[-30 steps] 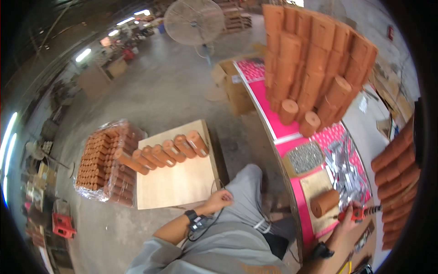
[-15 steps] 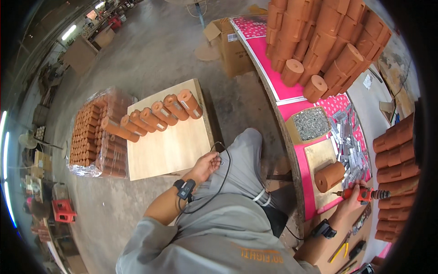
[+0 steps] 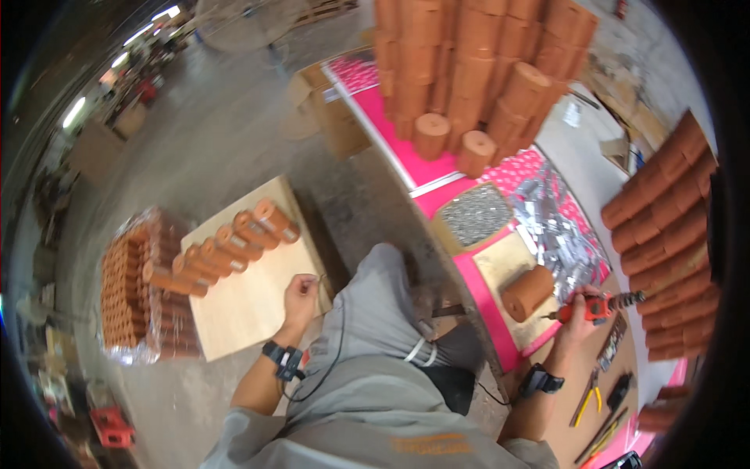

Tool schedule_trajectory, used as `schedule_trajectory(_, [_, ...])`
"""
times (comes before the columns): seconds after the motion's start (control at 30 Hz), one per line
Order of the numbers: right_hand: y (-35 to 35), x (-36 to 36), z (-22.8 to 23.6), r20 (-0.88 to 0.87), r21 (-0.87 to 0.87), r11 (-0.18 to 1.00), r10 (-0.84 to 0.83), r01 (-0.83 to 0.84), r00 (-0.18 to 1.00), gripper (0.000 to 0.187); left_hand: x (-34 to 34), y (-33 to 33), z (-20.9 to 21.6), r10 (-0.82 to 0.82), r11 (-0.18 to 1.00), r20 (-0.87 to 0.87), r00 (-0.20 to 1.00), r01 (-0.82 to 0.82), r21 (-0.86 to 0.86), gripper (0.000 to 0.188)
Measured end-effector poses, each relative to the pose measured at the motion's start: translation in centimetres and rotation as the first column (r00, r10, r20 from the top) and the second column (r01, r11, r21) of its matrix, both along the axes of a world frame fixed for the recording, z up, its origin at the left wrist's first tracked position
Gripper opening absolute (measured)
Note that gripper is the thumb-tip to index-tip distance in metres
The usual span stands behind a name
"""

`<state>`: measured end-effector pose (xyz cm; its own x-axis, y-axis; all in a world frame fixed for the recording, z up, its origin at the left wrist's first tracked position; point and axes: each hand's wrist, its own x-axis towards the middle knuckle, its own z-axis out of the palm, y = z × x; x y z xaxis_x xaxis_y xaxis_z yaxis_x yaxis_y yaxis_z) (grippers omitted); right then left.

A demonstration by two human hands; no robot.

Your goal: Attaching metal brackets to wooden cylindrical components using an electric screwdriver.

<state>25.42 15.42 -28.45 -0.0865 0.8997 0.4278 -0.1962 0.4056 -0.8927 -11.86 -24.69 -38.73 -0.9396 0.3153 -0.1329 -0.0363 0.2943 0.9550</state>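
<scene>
My left hand [image 3: 300, 295] is closed, its fingertips around a thin black cable [image 3: 342, 328] that loops back toward my wrist. It is above the right edge of a pale wooden board [image 3: 258, 313]. On that board lies a slanting row of several terracotta-coloured cylinders [image 3: 234, 242]. My right hand [image 3: 576, 319] grips a red power screwdriver [image 3: 597, 308] with a coiled black hose at its rear. Its bit points left, close to the lower end of a single brown cylinder [image 3: 528, 292] lying on a small wooden block [image 3: 494, 266] on the pink-covered bench.
An open carton of small metal screws [image 3: 474, 213] sits beyond the block, with loose metal brackets [image 3: 547, 227] to its right. Tall cylinder stacks [image 3: 469, 78] rise at the bench's far end. Yellow-handled pliers [image 3: 595, 391] lie near my right forearm. A plastic-wrapped cylinder stack [image 3: 125, 289] stands left.
The view has turned and shifted. My left hand has moved away from my thigh to the board's edge. My right hand still holds the screwdriver by the single cylinder.
</scene>
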Motion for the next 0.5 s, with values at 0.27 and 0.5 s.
schedule_trajectory(0.27, [-0.3,-1.2,0.2,-0.011,-0.039,0.999,-0.005,0.005,1.0,0.018,1.1,16.7,15.9,-0.569,0.788,-0.726,0.387,0.508,-0.348,0.016])
schedule_trajectory(0.5, [-2.8,2.5,7.2,0.477,-0.154,0.976,-0.063,0.154,0.877,0.009,7.5,31.2,15.6,-0.481,0.58,-0.857,0.186,0.801,-0.152,0.025])
